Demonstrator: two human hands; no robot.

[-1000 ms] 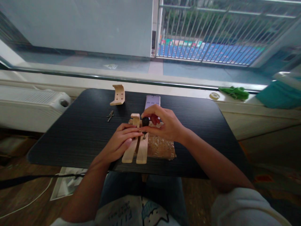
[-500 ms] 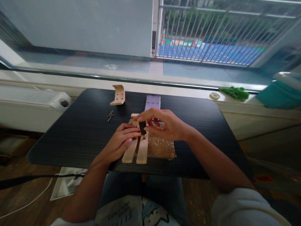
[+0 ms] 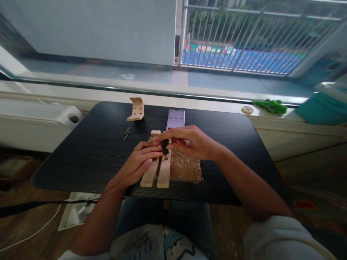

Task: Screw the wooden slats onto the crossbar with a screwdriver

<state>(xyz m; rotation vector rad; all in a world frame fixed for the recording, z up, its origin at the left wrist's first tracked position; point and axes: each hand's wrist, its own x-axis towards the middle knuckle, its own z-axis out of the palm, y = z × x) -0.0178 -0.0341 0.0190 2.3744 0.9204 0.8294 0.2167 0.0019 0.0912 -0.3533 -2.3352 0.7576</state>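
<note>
Two pale wooden slats (image 3: pixel 163 177) lie side by side on the table, partly over a piece of brown cardboard (image 3: pixel 187 169). With fingers stretched out flat, my left hand (image 3: pixel 139 162) rests across the slats. Above the right slat, my right hand (image 3: pixel 189 142) grips the black handle of a short screwdriver (image 3: pixel 165 146) between thumb and fingers. The screwdriver stands upright, its metal tip at a screw (image 3: pixel 166 157) in the wood. My hands cover the middle of the slats.
Beyond my hands lies a phone (image 3: pixel 175 117) with a running timer. At the back left stands a curved wooden piece (image 3: pixel 137 109) with holes, and several loose screws (image 3: pixel 127 133) lie near it. On the sill are a tape roll (image 3: pixel 247 110) and a green cloth (image 3: pixel 271 107).
The fingers of my right hand have shifted around the screwdriver handle, the index finger a little lower. My left hand and the slats stay where they were.
</note>
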